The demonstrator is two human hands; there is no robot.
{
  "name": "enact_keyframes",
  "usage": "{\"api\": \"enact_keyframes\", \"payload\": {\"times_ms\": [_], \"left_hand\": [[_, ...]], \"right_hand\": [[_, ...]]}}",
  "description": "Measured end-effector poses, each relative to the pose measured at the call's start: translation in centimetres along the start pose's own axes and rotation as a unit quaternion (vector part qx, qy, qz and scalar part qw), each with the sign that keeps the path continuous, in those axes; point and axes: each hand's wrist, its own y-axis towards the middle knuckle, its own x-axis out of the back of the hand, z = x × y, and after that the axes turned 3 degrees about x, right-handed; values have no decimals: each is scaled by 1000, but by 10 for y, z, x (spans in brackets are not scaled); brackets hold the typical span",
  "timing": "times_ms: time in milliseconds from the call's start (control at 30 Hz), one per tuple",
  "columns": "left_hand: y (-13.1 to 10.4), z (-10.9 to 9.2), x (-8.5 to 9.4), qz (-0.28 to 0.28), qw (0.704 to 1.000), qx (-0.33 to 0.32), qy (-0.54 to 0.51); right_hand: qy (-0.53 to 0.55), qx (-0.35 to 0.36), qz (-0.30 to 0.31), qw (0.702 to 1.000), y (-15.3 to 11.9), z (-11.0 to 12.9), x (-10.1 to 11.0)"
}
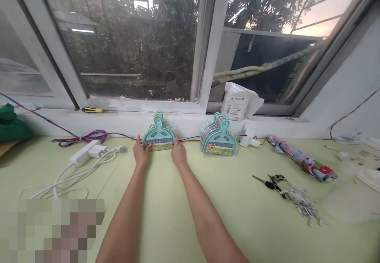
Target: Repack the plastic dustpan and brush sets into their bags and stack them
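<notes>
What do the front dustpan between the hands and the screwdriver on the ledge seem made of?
Front dustpan: probably smooth plastic, given its even turquoise colour and moulded edges. Screwdriver: likely plastic handle, yellow and black, finish unclear; the thin grey shaft suggests metal.

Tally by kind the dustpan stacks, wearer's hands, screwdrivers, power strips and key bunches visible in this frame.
Dustpan stacks: 2 (left stack, right stack)
Wearer's hands: 2 (left hand, right hand)
Screwdriver: 1
Power strip: 1
Key bunch: 1
Total: 7
</notes>
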Motion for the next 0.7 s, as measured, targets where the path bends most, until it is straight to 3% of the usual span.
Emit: {"api": "enact_keyframes", "payload": {"times_ms": [133,233,367,567,700], "left_hand": [[2,0,-2,27,996,16,82],[4,1,-3,24,996,-10,90],[3,1,-1,-3,999,-18,37],[3,0,4,-19,999,18,-43],[2,-2,5,-27,998,0,-61]], "right_hand": [[-28,0,-6,1000,2,0,3],[-36,-2,-10,999,4,1,4],[-14,-9,-14,1000,5,3,7],[6,50,-121,991,4,9,15],[-28,103,-91,990,11,11,14]]}}
